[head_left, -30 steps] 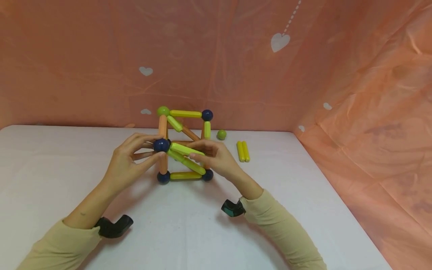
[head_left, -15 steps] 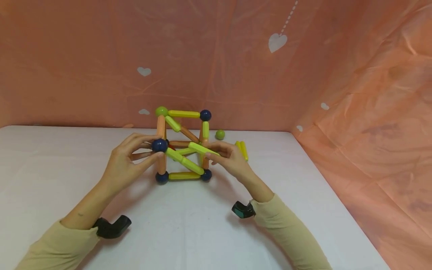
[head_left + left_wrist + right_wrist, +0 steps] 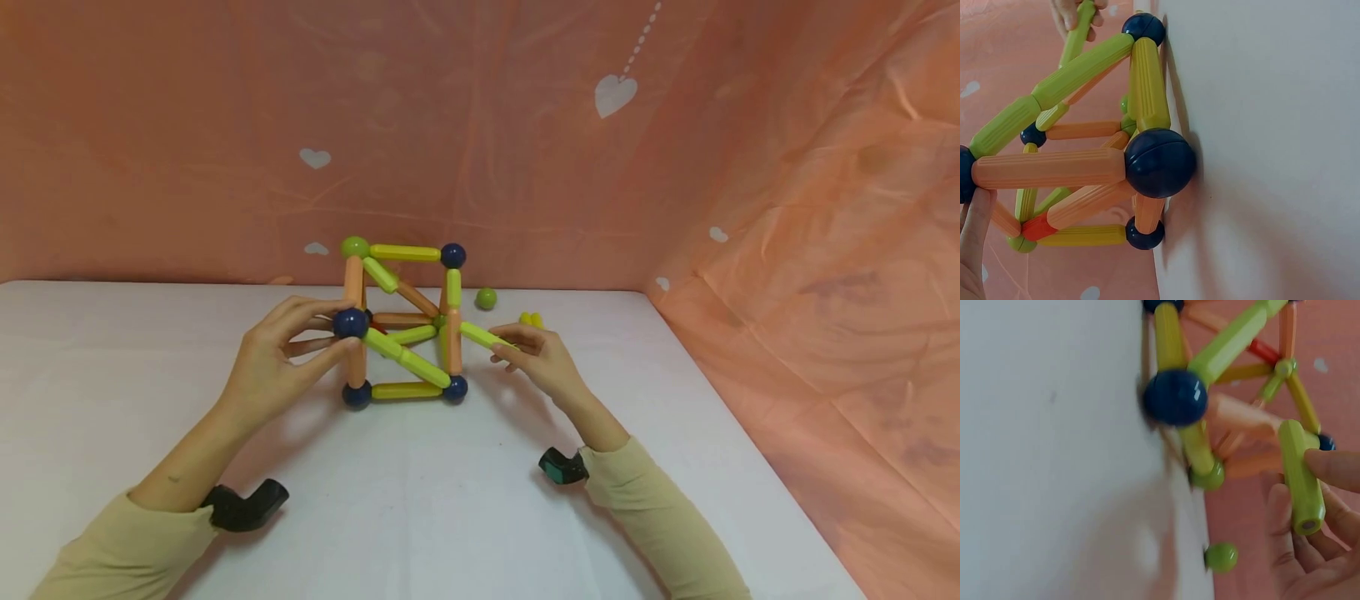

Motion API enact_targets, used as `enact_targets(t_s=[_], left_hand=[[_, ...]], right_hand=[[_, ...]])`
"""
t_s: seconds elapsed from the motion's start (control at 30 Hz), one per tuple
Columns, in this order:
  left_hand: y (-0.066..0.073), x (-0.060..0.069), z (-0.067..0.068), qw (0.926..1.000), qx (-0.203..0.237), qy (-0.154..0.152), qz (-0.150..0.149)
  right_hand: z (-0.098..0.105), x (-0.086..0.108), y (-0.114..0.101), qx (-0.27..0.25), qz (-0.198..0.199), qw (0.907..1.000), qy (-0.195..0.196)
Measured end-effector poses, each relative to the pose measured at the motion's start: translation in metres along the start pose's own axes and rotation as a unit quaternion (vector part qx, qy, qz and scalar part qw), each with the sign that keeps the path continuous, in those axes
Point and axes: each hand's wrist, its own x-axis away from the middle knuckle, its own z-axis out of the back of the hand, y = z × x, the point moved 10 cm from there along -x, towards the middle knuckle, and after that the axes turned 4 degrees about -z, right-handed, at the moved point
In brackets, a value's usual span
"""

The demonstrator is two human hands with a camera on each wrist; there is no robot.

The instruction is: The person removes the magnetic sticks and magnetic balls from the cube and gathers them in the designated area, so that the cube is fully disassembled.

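A frame of magnetic rods (image 3: 407,390) and balls stands on the table in the head view. My left hand (image 3: 273,358) holds a navy ball (image 3: 350,322) at its near upper left corner, thumb below and fingers above. From that ball a diagonal pair of lime rods (image 3: 407,358) runs down to the lower right navy ball (image 3: 454,387). To the right of the frame, my right hand (image 3: 543,362) pinches one lime magnetic rod (image 3: 1302,478) between thumb and fingers. The rod's metal-tipped end shows in the right wrist view. Whether its far end touches the frame, I cannot tell.
A loose green ball (image 3: 486,298) lies behind the frame to the right. Two yellow rods (image 3: 531,319) lie side by side, partly hidden by my right hand. An orange curtain (image 3: 525,167) hangs behind the white table (image 3: 420,500).
My right hand has drawn the lime rod away from the held navy ball, moving right past the frame's right side. My left hand keeps its grip on the ball.
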Motion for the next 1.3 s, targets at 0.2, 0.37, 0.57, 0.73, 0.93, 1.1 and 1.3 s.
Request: enact_targets(t_s=[0.2,0.37,0.57,0.73,0.93,1.1,1.3], left_hand=[[-0.001,0.001,0.000,1.0000,-0.005,-0.001,0.004],[-0.001,0.000,0.000,0.9999,-0.009,-0.002,0.007],[-0.002,0.001,0.000,0.9998,-0.015,0.000,0.011],[-0.003,0.002,0.000,0.9998,-0.015,-0.002,0.014],[-0.005,0.004,-0.001,0.9997,-0.015,-0.004,0.020],[-0.005,0.004,-0.001,0.9996,-0.018,-0.004,0.021],[-0.006,0.004,-0.001,0.9996,-0.012,-0.005,0.027]], right_hand=[[0.021,-0.003,0.018,-0.008,-0.039,0.9983,0.043],[0.043,-0.007,0.039,-0.025,-0.087,0.9912,0.097],[0.067,-0.006,0.061,-0.019,-0.133,0.9782,0.158],[0.082,-0.002,0.073,-0.022,-0.166,0.9677,0.188],[0.096,0.001,0.096,-0.032,-0.238,0.9448,0.223],[0.100,-0.002,0.108,-0.066,-0.279,0.9288,0.234],[0.098,-0.009,0.108,-0.057,-0.289,0.9286,0.226]])
